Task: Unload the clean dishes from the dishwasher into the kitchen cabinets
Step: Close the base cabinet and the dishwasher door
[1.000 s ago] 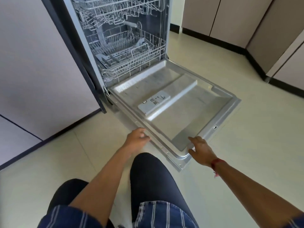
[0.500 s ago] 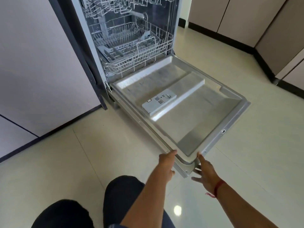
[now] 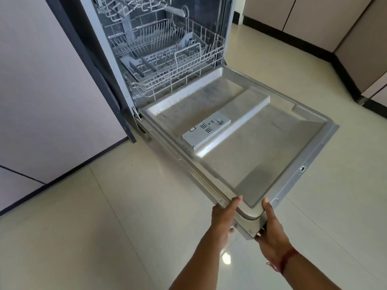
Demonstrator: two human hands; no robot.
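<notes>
Stainless steel lines the inner face of the dishwasher door [image 3: 240,143], which hangs open, near level, out over pale floor tiles [image 3: 83,227]. A grey detergent dispenser [image 3: 206,129] sits near the middle of the door panel, lid shut.

Left hand [image 3: 223,216] grips the door's near corner from the left side: thumb laid on the top rim, fingers curled under the edge. Right hand [image 3: 272,229] grips the same corner from the right, thumb up on the rim, fingers wrapped below and mostly hidden. Both hands are clamped on the door edge, close together, not touching each other. A red thread band [image 3: 285,259] circles the right wrist.

Dishwasher [image 3: 163,59] stands built into a run of light cabinet fronts [image 3: 41,91] with a dark frame. Lower rack [image 3: 167,65] sits pushed inside the tub, white wire, with a grey cutlery basket [image 3: 188,47] at its right side; some utensils seem to stand in the basket, too small to name. Upper rack [image 3: 134,5] is cut off at the top of the view; contents cannot be told. No plates or bowls are visible among the lower rack's tines.

More cabinets [image 3: 314,19] with a dark plinth run along the far right.
</notes>
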